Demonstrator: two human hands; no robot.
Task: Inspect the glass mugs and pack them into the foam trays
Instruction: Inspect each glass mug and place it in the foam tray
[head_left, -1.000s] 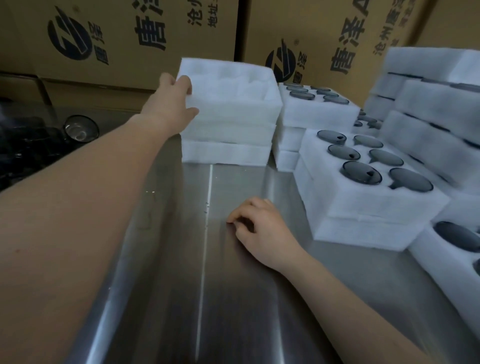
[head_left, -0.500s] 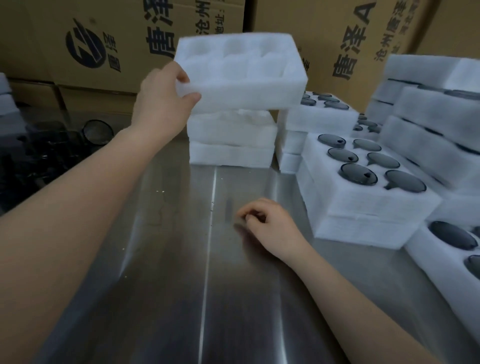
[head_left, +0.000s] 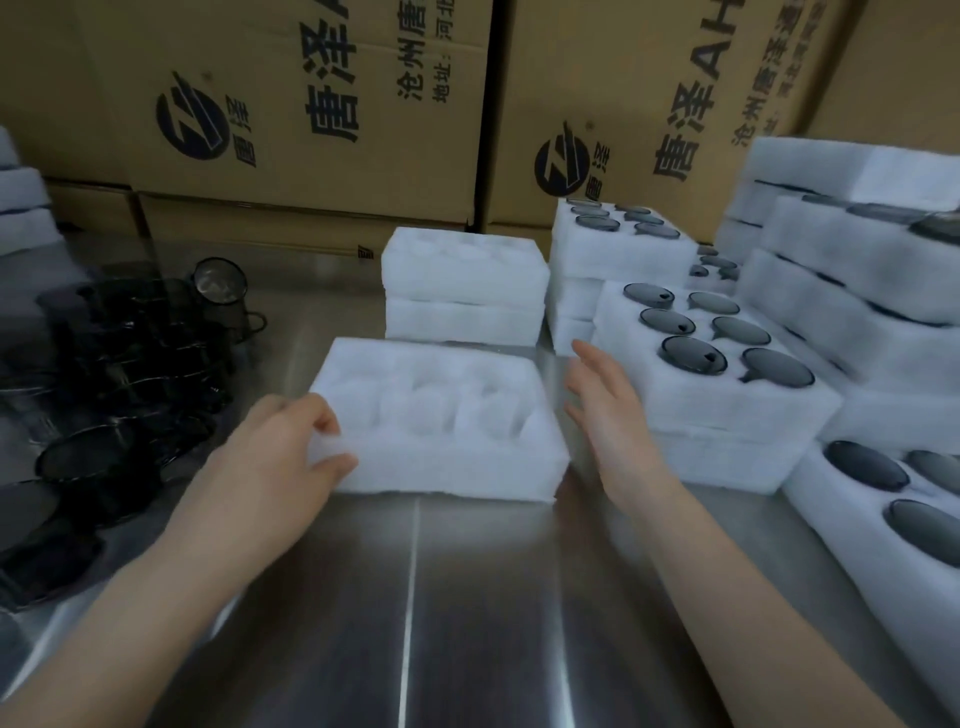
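An empty white foam tray (head_left: 441, 457) with several round pockets lies on the steel table in front of me. My left hand (head_left: 280, 457) grips its near left corner, thumb on the front wall. My right hand (head_left: 608, 410) hovers open beside the tray's right edge, fingers straight; contact cannot be told. Dark glass mugs (head_left: 130, 364) stand and lie crowded at the left, one upright mug (head_left: 221, 291) behind them. A filled tray (head_left: 727, 415) of dark mugs sits just right of my right hand.
Two empty foam trays (head_left: 465, 296) are stacked behind the front one. More filled foam trays (head_left: 618, 254) pile up at the back right and along the right edge (head_left: 883, 545). Printed cardboard boxes (head_left: 311, 104) wall off the back. Bare steel table (head_left: 415, 623) lies near me.
My left hand lifted the top empty tray off the stack and brought it down onto the table nearer me. My right hand left the tabletop and opened beside the tray's right edge.
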